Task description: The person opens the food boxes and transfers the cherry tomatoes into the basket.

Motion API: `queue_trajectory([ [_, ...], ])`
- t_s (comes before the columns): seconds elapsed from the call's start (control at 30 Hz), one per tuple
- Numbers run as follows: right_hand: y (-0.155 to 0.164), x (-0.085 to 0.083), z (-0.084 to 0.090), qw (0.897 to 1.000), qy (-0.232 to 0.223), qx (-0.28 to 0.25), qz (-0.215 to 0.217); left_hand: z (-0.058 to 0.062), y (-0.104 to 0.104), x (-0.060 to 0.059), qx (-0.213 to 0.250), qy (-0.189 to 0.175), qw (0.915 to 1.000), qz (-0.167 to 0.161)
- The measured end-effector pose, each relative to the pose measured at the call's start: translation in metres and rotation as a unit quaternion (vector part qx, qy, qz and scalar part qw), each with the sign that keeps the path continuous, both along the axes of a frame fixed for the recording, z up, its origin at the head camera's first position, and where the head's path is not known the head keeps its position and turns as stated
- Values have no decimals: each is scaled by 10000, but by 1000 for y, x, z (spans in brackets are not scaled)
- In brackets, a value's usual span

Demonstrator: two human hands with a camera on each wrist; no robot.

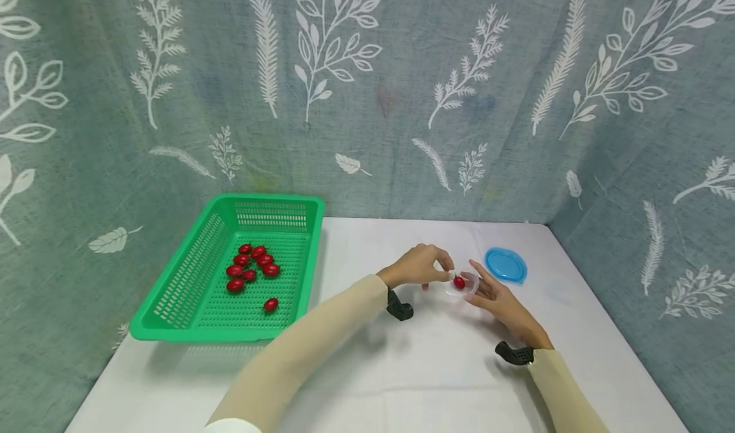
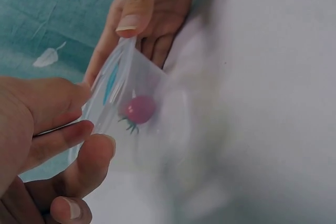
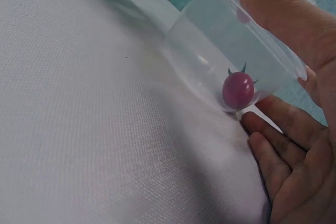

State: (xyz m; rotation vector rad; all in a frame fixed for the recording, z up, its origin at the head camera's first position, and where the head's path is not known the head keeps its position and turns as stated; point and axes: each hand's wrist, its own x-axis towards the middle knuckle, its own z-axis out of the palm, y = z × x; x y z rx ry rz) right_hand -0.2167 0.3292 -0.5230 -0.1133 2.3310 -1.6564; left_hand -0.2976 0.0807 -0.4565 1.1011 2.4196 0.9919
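Observation:
A small clear plastic container (image 1: 469, 289) is tipped on its side between the two hands, with one red cherry tomato (image 3: 238, 91) with green sepals inside it. My right hand (image 1: 505, 308) holds it from the right, thumb on the rim and fingers spread along the other side. At the left edge of the rim, my left hand (image 1: 419, 266) pinches with thumb and fingertips, as the left wrist view shows. Through the container's thin wall (image 2: 176, 114) the tomato shows plainly.
Just behind the right hand lies a round blue lid (image 1: 505, 265). To the left stands a green plastic basket (image 1: 314, 261) with several cherry tomatoes (image 1: 235, 285). White cloth (image 1: 436, 382) covers the table, and patterned curtains (image 1: 390, 101) enclose the back and sides.

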Motion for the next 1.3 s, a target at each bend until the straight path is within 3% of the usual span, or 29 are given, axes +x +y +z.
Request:
queue_trajectory([
  [0.57,-4,-1,6,9998,32,-132,142,-22,24,3,-569,-43,9978,327],
  [0.8,0,0,7,9997,-7,-221,132,-23,33,3,-677,-367,9962,408],
  [1.3,2,-1,3,9995,130,-197,205,-18,40,4,-1098,-358,9900,814],
])
